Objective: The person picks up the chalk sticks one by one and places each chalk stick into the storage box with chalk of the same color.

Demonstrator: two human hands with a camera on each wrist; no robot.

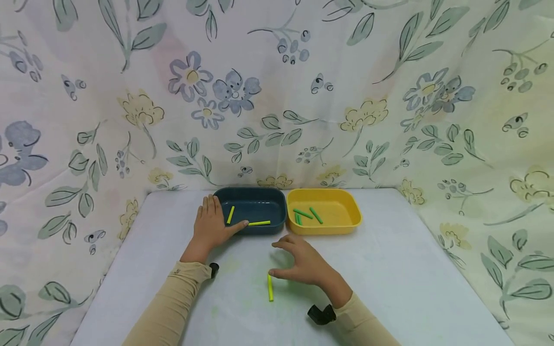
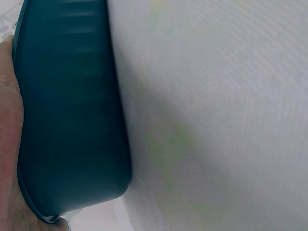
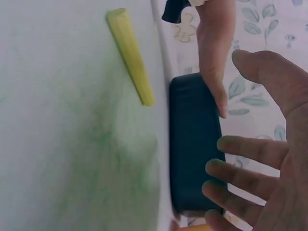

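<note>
A yellow chalk stick [image 1: 270,290] lies on the white tabletop; the right wrist view shows it close up. Above its far end hovers my right hand [image 1: 305,262], fingers spread and nothing in its grasp. My left hand [image 1: 212,228] rests on the left end of a dark blue tray [image 1: 264,230], its fingers stretched out over the rim and its thumb along the front edge. Inside that tray are two yellow chalk sticks, one near the left hand's fingers [image 1: 231,215] and one by its thumb. The left wrist view shows mostly the tray's outer wall [image 2: 72,106].
Against the blue tray's right side stands a yellow tray [image 1: 324,230] holding several green chalk sticks [image 1: 316,215]. Green and yellow smudges mark the tabletop [image 1: 411,269]. A floral cloth [image 1: 277,96] hangs behind the table and along its sides.
</note>
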